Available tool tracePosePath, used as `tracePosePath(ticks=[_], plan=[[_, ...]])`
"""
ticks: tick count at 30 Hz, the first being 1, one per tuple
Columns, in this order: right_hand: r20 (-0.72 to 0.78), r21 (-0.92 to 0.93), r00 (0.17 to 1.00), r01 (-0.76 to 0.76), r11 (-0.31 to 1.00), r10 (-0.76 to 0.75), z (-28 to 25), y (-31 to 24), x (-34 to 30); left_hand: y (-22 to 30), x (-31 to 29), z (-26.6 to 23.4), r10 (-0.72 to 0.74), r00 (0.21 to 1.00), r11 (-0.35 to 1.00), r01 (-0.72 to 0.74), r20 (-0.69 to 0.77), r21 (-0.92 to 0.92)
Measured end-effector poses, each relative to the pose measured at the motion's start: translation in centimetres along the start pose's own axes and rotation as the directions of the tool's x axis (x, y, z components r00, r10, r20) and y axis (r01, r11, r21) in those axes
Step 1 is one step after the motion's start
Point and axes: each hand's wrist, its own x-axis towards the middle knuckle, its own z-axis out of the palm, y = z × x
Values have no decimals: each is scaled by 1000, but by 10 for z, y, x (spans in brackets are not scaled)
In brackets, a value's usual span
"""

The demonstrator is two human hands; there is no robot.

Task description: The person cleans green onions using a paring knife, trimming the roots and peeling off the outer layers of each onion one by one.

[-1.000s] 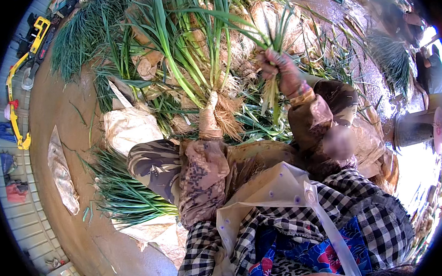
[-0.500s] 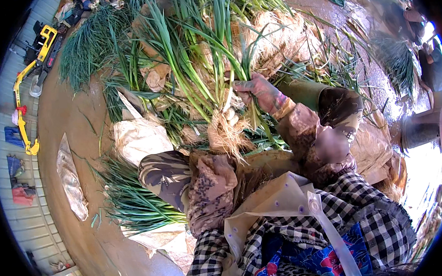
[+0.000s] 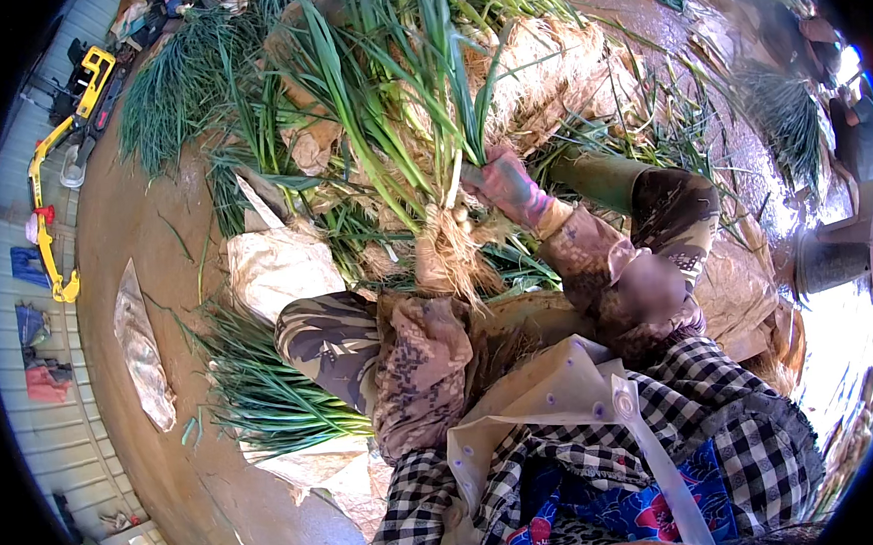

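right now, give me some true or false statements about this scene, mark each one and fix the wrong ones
1. The left hand grips leek-like stalks near their roots. True.
2. The leaves point toward the person's lap. False: the leaves point away from it.
3. The right hand is right of the left hand. True.
4. The trousers are plain blue. False: the trousers are camouflage-patterned.
5. More greens lie beside the left leg. True.

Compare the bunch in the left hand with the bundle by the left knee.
The held bunch points its leaves away from the body; the knee bundle lies with its leaf tips leftward. The held bunch shows pale stems and shaggy roots; the knee bundle's root end is hidden. The left hand grips the held bunch; no hand touches the knee bundle. Both have long green leaves.
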Motion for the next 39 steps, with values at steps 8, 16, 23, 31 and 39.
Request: tracePosePath(ticks=[8,16,23,31,39], plan=[[-262,-245,962,-140,959,73,25,-24,-38,0,-1,1,76,971,988,-44,-228,145],[-126,-196,985,-141,971,117,51,-45,-63,16,3,-14,87,913,994,-108,-398,-31],[-91,-382,991,-127,915,99,38,-65,-31,8,3,19,167,952,971,-114,-257,208],[308,-912,935,343,225,-177,22,-26,9,-4,13,-2,230,963,862,-135,-140,488],[507,-862,836,495,-107,-212,26,-3,-4,6,2,-41,256,965,613,-117,-57,781]])
